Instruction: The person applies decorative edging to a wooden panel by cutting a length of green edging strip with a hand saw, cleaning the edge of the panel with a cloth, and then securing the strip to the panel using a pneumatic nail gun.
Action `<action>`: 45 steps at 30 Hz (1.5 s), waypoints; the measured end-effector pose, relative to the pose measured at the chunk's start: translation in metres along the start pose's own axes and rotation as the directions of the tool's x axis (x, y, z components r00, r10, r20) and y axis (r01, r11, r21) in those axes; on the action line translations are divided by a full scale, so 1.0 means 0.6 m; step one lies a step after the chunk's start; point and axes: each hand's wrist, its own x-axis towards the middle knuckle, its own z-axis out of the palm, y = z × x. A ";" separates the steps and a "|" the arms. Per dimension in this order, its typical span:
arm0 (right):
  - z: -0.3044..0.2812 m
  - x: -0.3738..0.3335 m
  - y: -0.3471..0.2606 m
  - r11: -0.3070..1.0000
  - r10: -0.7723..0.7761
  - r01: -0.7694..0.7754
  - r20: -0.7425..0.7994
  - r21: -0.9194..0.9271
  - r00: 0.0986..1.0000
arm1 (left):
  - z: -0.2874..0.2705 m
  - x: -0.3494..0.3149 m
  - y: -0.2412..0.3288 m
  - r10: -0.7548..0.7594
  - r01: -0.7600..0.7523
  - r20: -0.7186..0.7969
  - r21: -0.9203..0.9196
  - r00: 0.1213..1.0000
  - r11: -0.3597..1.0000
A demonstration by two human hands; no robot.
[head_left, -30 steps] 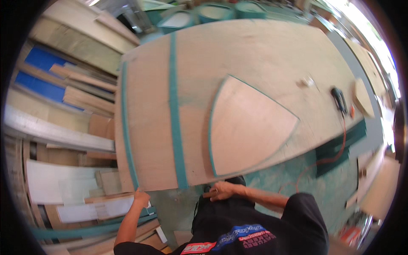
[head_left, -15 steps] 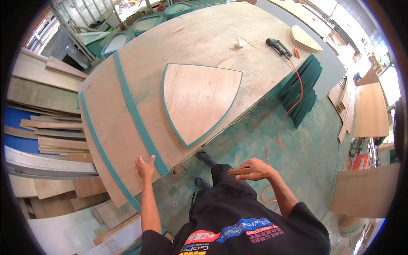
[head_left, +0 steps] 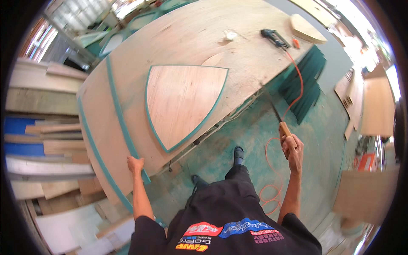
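Note:
My left hand (head_left: 135, 164) is at the table's left end, its fingers closed on the near part of a long green strip (head_left: 117, 102). My right hand (head_left: 294, 149) grips the wooden handle of a long-bladed tool (head_left: 285, 128) and holds it off the table's near edge. Its thin dark blade points up and away, blurred by motion, so its exact kind cannot be told. Between my hands, a shield-shaped wooden panel (head_left: 185, 102) with green edging lies flat on the large wooden tabletop (head_left: 170, 38). A second green strip (head_left: 100, 155) runs along the table's left edge.
A black power tool (head_left: 274, 39) with an orange cord (head_left: 299, 78) lies at the far right, near a small orange-handled tool (head_left: 296, 43) and a curved wooden piece (head_left: 307, 29). Dark green boards (head_left: 304, 85) lean below the table. Planks (head_left: 46, 80) are stacked at left.
My right hand has swung out to the right and raised the tool, so its blade now shows. The left hand has closed onto the green strip. My view has shifted slightly.

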 end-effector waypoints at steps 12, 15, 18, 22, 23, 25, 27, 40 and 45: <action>0.013 0.390 0.170 0.942 -0.133 0.220 0.320 -0.254 0.938 | 0.077 -0.251 -0.037 -0.347 0.324 -0.020 -0.309 0.938 0.894; 0.056 0.478 0.211 0.848 -0.147 0.302 0.354 -0.435 0.923 | 0.106 -0.338 -0.046 -0.387 0.347 0.144 -0.777 0.911 0.525; 0.093 0.547 0.243 0.734 -0.239 0.387 0.321 -0.558 0.916 | 0.108 -0.409 -0.004 -0.372 0.375 0.201 -0.790 0.906 0.485; 0.142 0.634 0.281 0.552 -0.222 0.400 0.334 -0.732 0.916 | 0.097 -0.467 0.032 -0.393 0.373 0.172 -0.767 0.904 0.523; 0.160 0.639 0.270 0.524 -0.200 0.411 0.361 -0.746 0.911 | 0.103 -0.478 0.023 -0.407 0.359 0.142 -0.771 0.902 0.526; 0.187 0.660 0.253 0.462 -0.141 0.424 0.407 -0.779 0.902 | 0.118 -0.490 0.017 -0.421 0.323 0.086 -0.782 0.903 0.533; 0.183 0.702 0.250 0.373 -0.064 0.421 0.429 -0.827 0.901 | 0.127 -0.491 0.035 -0.410 0.300 0.037 -0.742 0.911 0.600; 0.437 0.347 0.061 0.938 -0.216 0.346 0.795 0.008 0.567 | 0.021 -0.557 0.080 -0.250 0.004 -0.176 -0.811 0.952 0.585; 0.450 0.212 -0.054 0.987 -0.160 0.059 0.920 0.149 0.357 | -0.043 -0.496 0.180 -0.127 -0.252 -0.348 -0.846 0.929 0.471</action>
